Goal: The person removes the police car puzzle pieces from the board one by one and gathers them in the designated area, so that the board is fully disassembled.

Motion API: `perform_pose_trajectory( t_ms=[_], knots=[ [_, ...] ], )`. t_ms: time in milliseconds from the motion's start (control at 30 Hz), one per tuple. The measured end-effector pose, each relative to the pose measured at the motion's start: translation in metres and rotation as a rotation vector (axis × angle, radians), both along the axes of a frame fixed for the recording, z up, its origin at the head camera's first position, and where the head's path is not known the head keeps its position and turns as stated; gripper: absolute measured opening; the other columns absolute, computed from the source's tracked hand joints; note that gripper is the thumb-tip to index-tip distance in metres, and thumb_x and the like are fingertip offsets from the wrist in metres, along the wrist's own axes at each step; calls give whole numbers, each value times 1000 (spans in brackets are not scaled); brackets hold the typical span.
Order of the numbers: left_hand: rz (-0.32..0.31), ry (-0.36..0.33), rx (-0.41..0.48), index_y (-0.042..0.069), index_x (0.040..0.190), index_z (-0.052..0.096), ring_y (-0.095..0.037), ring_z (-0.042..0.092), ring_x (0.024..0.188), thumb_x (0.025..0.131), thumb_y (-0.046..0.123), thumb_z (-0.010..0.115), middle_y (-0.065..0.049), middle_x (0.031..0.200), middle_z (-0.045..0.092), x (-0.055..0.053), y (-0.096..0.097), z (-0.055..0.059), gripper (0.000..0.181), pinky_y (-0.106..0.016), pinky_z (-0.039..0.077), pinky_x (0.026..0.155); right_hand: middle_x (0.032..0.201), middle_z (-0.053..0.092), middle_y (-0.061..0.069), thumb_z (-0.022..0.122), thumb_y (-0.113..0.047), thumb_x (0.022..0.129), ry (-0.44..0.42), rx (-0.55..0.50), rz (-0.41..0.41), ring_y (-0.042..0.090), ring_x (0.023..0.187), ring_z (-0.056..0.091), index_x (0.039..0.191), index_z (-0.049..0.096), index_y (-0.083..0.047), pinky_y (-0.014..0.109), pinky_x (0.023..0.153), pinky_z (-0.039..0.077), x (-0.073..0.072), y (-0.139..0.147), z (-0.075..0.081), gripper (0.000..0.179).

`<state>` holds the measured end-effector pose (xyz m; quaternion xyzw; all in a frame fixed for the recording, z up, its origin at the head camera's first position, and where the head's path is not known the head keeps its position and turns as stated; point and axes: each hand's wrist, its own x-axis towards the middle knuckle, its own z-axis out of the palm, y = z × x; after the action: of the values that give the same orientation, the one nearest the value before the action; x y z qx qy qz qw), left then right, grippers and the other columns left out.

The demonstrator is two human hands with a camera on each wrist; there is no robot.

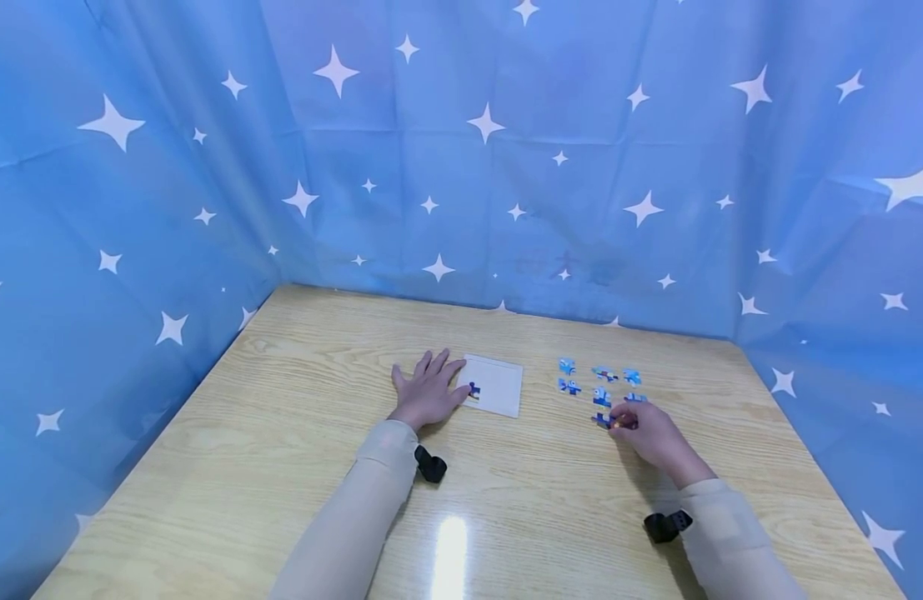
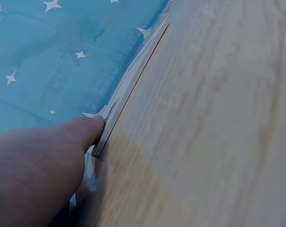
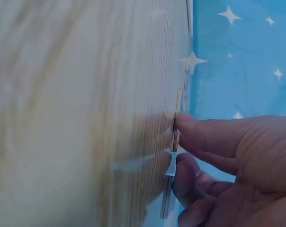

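Note:
A white square puzzle tray (image 1: 504, 385) lies on the table, with one dark blue jigsaw piece (image 1: 474, 390) in its lower left corner. My left hand (image 1: 429, 392) rests on the tabletop left of it, fingers spread, its thumb touching the tray's left edge. In the left wrist view that thumb (image 2: 88, 128) presses the tray's side. To the right, my right hand (image 1: 652, 433) pinches a jigsaw piece (image 1: 618, 425) low over the table, beside another blue piece (image 1: 601, 420). Its curled fingers partly hide the held piece in the right wrist view.
Several loose blue jigsaw pieces lie right of the tray, among them an upper left piece (image 1: 566, 365) and a middle one (image 1: 601, 397). The wooden table (image 1: 536, 508) meets a blue star-patterned curtain (image 1: 461, 208) at the back and sides.

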<state>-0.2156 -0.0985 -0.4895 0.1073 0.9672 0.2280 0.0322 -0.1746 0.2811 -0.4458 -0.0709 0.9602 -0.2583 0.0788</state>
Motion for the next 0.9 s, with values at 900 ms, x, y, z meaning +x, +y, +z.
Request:
perform_pose_trajectory(
  t_ms=[900],
  knots=[
    [20,11,-30,32,157,38,-30,11,156,104,55,43,0,169,19,2,4,2,58,-77,-6,110,109,68,8,66,-12,99,-29,-63,261,20,95,65,131,64,0,39,82,56,-31,-146,10,33]
  ],
)
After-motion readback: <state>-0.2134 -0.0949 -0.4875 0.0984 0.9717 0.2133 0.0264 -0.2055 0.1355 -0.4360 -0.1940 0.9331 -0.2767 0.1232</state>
